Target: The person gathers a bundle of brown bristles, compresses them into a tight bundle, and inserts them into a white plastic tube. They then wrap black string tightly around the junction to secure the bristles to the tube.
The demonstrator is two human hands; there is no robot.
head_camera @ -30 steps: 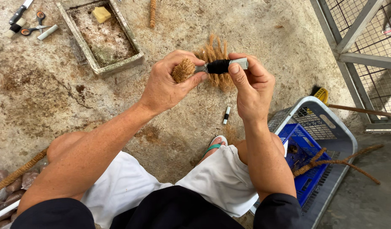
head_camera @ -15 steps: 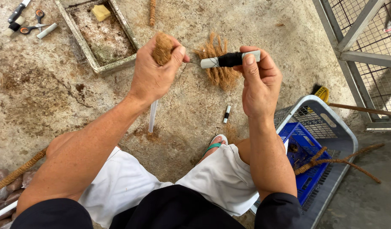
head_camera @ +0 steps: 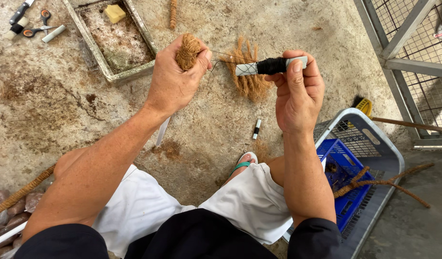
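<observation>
- At the far left edge, a brown coir-wrapped rope (head_camera: pixel 19 193) lies on the stained concrete floor (head_camera: pixel 48 105), beside some pinkish stones.
- In the top left corner lie small scissors with orange handles (head_camera: pixel 38 26) and a short white tube (head_camera: pixel 53 33).
- Just right of them stands a shallow rectangular concrete tray (head_camera: pixel 94 50) holding dirt and a yellow sponge block (head_camera: pixel 115 13).
- The left hand (head_camera: pixel 175 79) is raised above the floor, its grip closed on a brown, tightly wound bundle of coconut fibre (head_camera: pixel 188 51), thumb on one side and fingers on the other.
- A thin black thread (head_camera: pixel 225 56) runs from that bundle across to the spool on the right; it hangs in a slack loop below the thumb.
- On the floor beyond the hands lies a loose tuft of brown coconut fibre (head_camera: pixel 249 81).
- The right hand (head_camera: pixel 297 96) has its grip clamped on a whitish stick wound with black thread (head_camera: pixel 271 65), thumb on top, held level and near the fibre bundle but apart from it.
- Below, on the floor, lies a small black-and-white marker (head_camera: pixel 256 129); nearby a foot in a green-strapped sandal (head_camera: pixel 244 163) shows past white shorts.
- At the right stands a grey plastic crate (head_camera: pixel 374 139) with a blue crate (head_camera: pixel 348 168) inside it, and coir-wrapped twigs (head_camera: pixel 379 182) stick out over the rim.
- A grey metal mesh gate (head_camera: pixel 412 57) closes the top right corner.
</observation>
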